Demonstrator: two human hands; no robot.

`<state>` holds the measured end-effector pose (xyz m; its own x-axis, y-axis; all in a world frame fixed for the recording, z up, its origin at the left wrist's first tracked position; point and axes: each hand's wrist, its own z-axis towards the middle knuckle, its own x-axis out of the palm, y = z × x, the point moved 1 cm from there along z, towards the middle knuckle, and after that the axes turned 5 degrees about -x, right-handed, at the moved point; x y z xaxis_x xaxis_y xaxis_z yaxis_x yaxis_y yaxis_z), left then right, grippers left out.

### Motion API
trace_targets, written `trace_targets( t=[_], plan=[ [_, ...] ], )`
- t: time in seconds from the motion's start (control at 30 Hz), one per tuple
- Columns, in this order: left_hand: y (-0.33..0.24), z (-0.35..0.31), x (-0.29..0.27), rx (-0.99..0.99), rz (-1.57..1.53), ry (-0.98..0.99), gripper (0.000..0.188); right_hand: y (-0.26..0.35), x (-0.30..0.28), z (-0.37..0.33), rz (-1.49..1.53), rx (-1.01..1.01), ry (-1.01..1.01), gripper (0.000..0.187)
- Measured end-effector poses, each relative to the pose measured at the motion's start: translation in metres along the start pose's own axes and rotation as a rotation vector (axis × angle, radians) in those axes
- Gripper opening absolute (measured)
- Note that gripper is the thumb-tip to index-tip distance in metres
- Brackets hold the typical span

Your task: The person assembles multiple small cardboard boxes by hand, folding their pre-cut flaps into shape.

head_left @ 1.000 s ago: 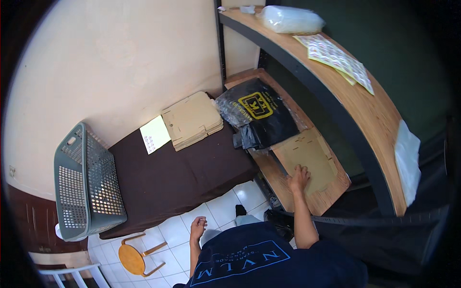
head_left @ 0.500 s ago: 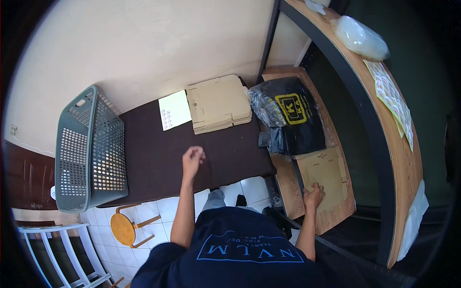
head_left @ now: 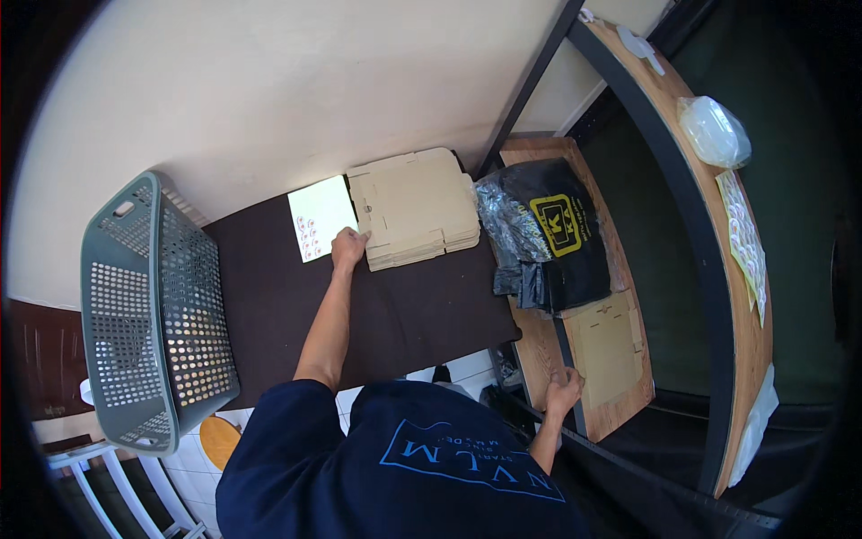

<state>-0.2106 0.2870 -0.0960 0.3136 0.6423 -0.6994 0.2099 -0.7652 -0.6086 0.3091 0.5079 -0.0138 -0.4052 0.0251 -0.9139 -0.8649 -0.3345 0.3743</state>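
Observation:
On the dark brown tabletop lies a stack of flattened cardboard boxes point(head_left: 417, 202), its edges slightly uneven. My left hand point(head_left: 350, 247) is at the stack's near left corner, fingertips pinching the edge there. It also lies close to the sheet of printed stickers point(head_left: 325, 218) beside the stack. At the lower right, my right hand point(head_left: 563, 391) hovers over the wooden shelf with bent fingers apart and nothing visible in it. Just right of that hand lies a single flattened cardboard box point(head_left: 606, 350), partly under a pile of black plastic bags point(head_left: 566, 234) with yellow print.
A grey-green perforated basket point(head_left: 193, 314) stands at the table's left end. A dark-framed upper shelf point(head_left: 745, 359) curves along the right, bearing a clear plastic-wrapped bundle point(head_left: 714, 132) and another sticker sheet point(head_left: 743, 242). A round wooden stool point(head_left: 218, 440) stands below the basket.
My left hand has moved forward from over the bare tabletop to the stack's corner. My right hand has come off the single cardboard box and shifted left and nearer. The view has shifted.

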Motion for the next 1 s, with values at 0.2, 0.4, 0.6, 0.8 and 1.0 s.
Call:
trace_targets(
  t=[0.2,0.4,0.6,0.8,1.0],
  plan=[
    [-0.003,0.013,-0.001,0.206,0.006,0.014,0.029,0.011,0.008,-0.007,0.033,0.058,0.202,0.032],
    [-0.014,0.005,-0.008,0.242,0.017,0.072,0.026,0.042,0.028,-0.007,0.363,0.101,0.45,0.011],
    [-0.026,-0.002,-0.007,0.419,-0.068,-0.072,0.019,0.094,0.033,-0.007,0.331,0.012,0.68,0.023],
    [-0.032,-0.012,-0.011,0.306,-0.427,0.022,0.017,0.081,0.054,-0.001,0.385,-0.032,0.863,0.021],
    [-0.013,-0.039,-0.015,0.199,-0.715,0.204,0.02,0.107,0.061,0.007,0.388,-0.142,0.894,0.015]
  ],
)
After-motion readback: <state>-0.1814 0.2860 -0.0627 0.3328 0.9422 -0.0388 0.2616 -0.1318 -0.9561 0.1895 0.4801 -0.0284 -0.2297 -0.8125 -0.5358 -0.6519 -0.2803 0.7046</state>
